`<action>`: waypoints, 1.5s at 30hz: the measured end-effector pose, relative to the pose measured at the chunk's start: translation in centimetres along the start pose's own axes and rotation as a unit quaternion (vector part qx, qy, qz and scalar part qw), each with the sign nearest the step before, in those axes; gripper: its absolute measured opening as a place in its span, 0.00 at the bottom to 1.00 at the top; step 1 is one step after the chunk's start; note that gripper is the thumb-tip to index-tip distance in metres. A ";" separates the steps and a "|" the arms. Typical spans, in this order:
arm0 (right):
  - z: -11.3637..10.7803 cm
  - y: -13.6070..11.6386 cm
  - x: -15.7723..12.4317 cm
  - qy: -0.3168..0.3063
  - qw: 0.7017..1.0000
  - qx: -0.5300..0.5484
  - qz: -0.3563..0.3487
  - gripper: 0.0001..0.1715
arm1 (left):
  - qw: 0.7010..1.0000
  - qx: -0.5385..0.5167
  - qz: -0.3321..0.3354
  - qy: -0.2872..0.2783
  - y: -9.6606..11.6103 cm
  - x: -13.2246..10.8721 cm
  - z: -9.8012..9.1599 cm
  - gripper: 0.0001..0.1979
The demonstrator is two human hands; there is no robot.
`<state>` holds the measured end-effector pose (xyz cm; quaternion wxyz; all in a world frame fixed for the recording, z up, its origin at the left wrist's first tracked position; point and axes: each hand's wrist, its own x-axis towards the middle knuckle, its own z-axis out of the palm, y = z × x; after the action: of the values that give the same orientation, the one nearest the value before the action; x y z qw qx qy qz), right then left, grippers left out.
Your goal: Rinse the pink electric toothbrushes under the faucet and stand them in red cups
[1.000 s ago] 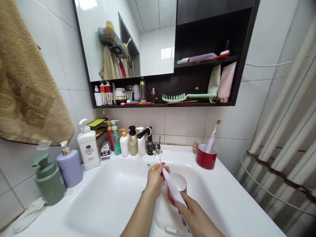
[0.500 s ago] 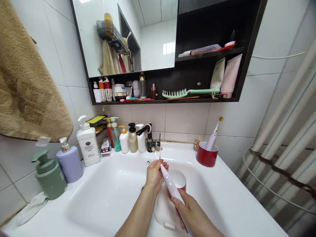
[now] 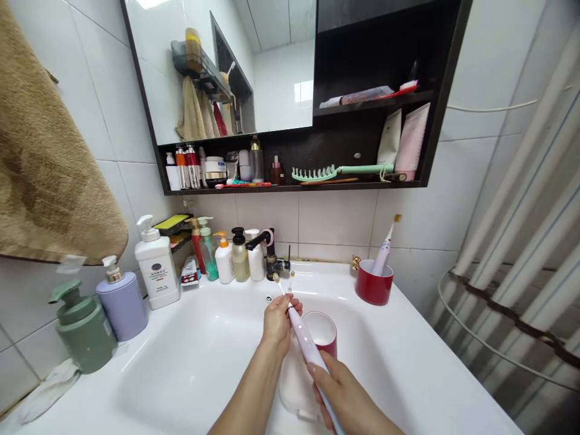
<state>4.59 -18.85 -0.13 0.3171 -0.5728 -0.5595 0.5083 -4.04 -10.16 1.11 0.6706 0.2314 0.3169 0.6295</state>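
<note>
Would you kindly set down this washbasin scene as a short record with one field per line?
Left hand: pinching the pale electric toothbrush near its head
Right hand: around its handle
Nearby: red cup, white inside, partly behind the held toothbrush
Countertop: red holder with a second toothbrush standing tilted
Tap: black, beyond the left hand
Shelf: green hairbrush

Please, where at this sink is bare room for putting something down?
Bare: the counter on the right, in front of the red cup; also the basin floor left of the left forearm. Crowded: the left and back left, lined with pump bottles to the tap, and the basin's right half, where a second red cup and a white container sit under the toothbrush.
</note>
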 end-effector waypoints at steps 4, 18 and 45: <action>0.0 -0.2 -0.1 0.030 0.999 -0.029 -0.033 0.11 | 1.000 0.004 -0.002 0.009 -0.1 0.1 -0.1 0.02; -0.2 -0.2 -0.3 -0.037 0.999 0.020 0.011 0.13 | 0.999 0.016 -0.011 0.038 -0.1 0.2 -0.1 0.02; 0.0 0.8 -0.8 0.008 0.999 0.014 -0.035 0.12 | 0.964 0.250 0.060 0.063 0.9 2.8 -0.9 0.04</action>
<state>4.92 -19.73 -0.67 0.3467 -0.5527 -0.5693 0.5001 -5.32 -7.37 0.80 0.5313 0.3701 0.4910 0.5828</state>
